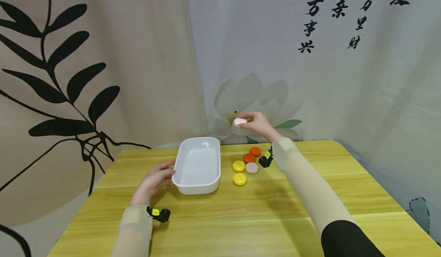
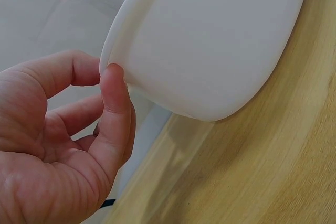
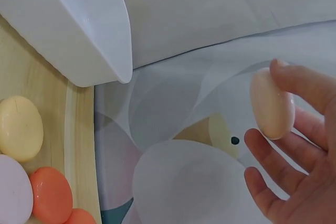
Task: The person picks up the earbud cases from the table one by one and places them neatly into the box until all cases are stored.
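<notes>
My right hand (image 1: 256,123) is raised above the far edge of the table and pinches a pale pink, smooth, pebble-like disc (image 3: 272,103) between thumb and fingers. At the left side of a white rectangular dish (image 1: 198,163), my left hand (image 1: 156,180) pinches its rim, the thumb and index fingertip meeting there in the left wrist view. Inside, the dish shows only its white floor. To its right lie similar discs: two yellow ones (image 1: 239,166), two orange ones (image 1: 249,158) and a pale pink one (image 1: 252,168).
The discs lie in a close group on a wooden table (image 1: 213,226). Behind the table's far edge hangs a cloth backdrop (image 1: 155,77) with printed leaves, a lotus and dark characters. A small black wrist camera (image 1: 161,214) sits on the left wrist.
</notes>
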Available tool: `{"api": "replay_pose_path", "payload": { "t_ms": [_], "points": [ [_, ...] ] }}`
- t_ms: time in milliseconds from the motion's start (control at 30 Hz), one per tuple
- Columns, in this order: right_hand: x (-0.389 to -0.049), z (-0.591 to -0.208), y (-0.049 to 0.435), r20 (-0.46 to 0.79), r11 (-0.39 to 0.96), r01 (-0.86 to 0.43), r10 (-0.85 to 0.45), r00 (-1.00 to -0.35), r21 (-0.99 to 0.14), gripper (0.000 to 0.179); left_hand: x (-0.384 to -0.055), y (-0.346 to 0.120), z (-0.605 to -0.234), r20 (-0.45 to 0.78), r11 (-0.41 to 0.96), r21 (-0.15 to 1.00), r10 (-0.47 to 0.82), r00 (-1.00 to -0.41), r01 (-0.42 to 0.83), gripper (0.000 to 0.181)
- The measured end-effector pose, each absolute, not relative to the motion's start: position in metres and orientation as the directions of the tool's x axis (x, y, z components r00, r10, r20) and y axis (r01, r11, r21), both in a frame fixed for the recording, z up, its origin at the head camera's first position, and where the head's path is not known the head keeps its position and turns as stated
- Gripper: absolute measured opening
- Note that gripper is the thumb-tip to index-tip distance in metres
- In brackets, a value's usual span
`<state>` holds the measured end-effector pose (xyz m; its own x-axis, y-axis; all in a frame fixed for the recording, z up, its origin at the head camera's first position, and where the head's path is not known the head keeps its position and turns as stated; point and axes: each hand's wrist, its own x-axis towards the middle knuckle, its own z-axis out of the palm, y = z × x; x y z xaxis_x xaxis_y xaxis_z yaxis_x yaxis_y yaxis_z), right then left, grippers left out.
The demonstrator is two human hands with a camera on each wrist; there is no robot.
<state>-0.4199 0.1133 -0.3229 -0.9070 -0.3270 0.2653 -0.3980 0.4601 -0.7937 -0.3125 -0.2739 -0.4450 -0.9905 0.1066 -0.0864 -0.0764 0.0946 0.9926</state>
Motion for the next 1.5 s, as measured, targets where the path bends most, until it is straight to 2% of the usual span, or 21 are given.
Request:
{"api": "replay_pose_path", "payload": {
  "t_ms": [367,833,1500],
  "points": [
    [-0.423,-0.325,0.100,0.251,0.472,-0.398,-0.344,-0.905,-0.787,0.043,-0.315,-0.274,-0.446,-0.083,0.068,0.995,0.119,-0.989,-0.076,0.058],
    [-0.423,-0.321,0.087,0.226,0.416,-0.371,-0.358,-0.906,-0.830,0.043,-0.315,-0.276,-0.447,-0.085,0.067,0.995,0.114,-0.990,-0.078,0.058],
    [-0.426,-0.324,0.075,0.248,0.443,-0.404,-0.369,-0.896,-0.800,0.043,-0.315,-0.276,-0.446,-0.096,0.077,0.993,0.092,-0.991,-0.089,0.058]
  ]
}}
